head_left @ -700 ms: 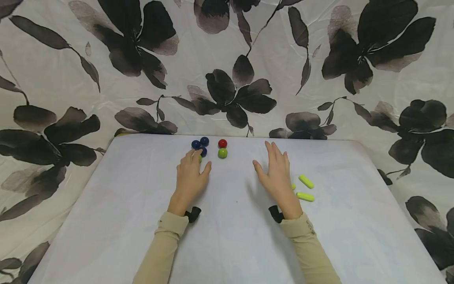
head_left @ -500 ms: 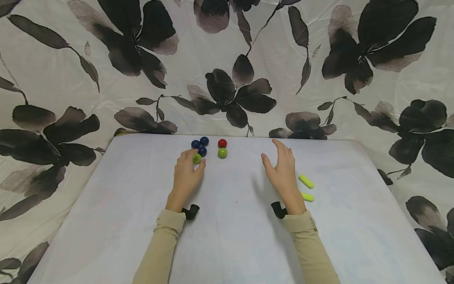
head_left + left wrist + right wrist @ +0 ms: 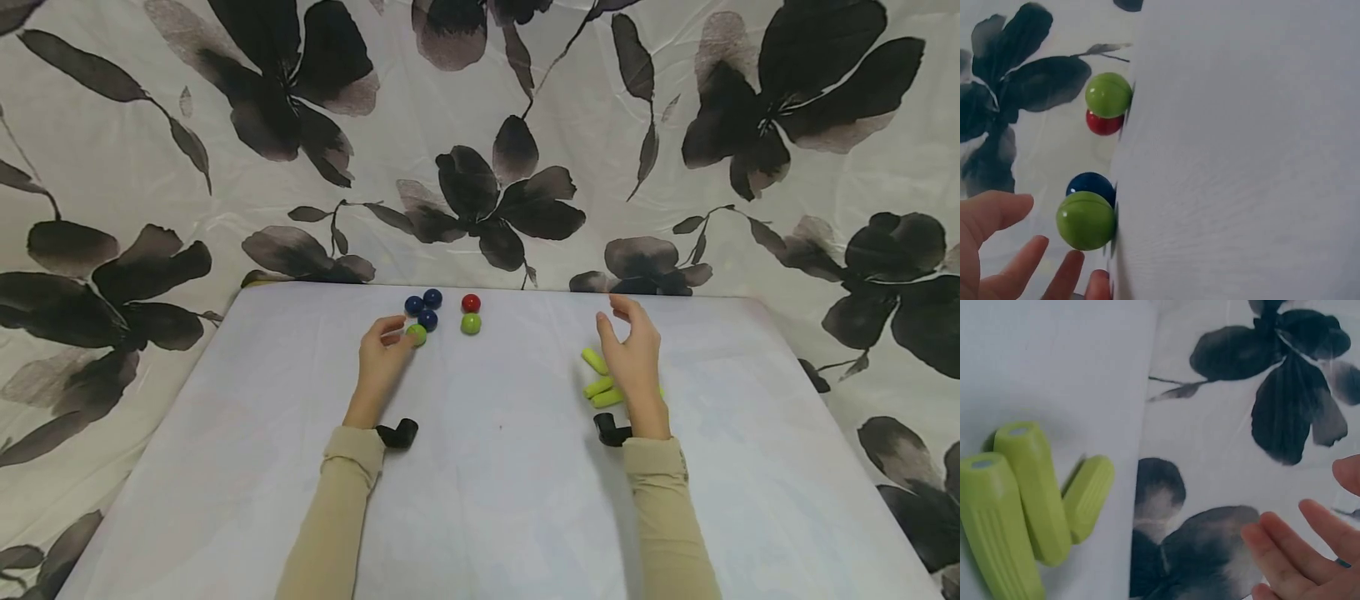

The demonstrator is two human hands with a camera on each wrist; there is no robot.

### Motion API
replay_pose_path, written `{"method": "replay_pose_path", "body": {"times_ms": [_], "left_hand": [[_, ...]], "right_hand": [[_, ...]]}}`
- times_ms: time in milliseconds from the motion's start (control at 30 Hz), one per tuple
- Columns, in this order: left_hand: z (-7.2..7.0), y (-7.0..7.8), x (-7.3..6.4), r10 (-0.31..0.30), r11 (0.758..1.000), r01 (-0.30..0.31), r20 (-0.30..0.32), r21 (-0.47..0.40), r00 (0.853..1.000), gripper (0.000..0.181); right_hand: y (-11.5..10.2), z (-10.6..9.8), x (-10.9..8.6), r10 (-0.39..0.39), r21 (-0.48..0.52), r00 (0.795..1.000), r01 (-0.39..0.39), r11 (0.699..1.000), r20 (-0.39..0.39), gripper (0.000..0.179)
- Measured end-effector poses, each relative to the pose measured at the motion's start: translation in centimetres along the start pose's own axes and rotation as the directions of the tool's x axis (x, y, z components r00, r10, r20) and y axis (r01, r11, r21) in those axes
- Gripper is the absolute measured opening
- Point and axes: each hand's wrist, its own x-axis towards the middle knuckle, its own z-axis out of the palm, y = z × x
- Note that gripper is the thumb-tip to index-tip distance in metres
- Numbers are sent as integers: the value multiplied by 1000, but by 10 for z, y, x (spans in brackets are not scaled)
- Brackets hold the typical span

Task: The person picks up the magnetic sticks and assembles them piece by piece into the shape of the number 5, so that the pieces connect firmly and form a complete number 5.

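My left hand is at a green ball on the white table, its thumb overlapping the ball's edge in the head view. In the left wrist view its fingers are spread and relaxed, with the green ball just beyond the fingertips. Three dark blue balls cluster behind that ball. Over on the right, my right hand hovers with loosely bent fingers and holds nothing. Beside and partly under it lie several yellow-green ribbed sticks; the right wrist view shows three of these sticks.
A red ball and a second green ball stand together right of the blue ones. The table's far edge runs close behind the balls. A flower-patterned cloth hangs beyond it.
My right hand has shifted right, uncovering sticks on its left and covering those on its right. The left hand has drawn slightly back and left. The balls stay where they were.
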Motion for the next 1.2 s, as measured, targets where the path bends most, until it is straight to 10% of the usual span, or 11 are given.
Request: {"method": "replay_pose_path", "body": {"times_ms": [167, 400, 1200], "left_hand": [[1, -8, 7, -22, 998, 24, 34, -56, 999, 45], [0, -14, 8, 10, 1000, -10, 46, -10, 999, 49], [6, -26, 1, 160, 974, -169, 66, 153, 985, 38]], "right_hand": [[16, -2, -2, 142, 9, 989, -142, 990, 39, 31], [36, 6, -15, 348, -25, 911, -351, 936, 221, 35], [46, 9, -18, 420, -158, 864, -390, 907, 279, 34]]}}
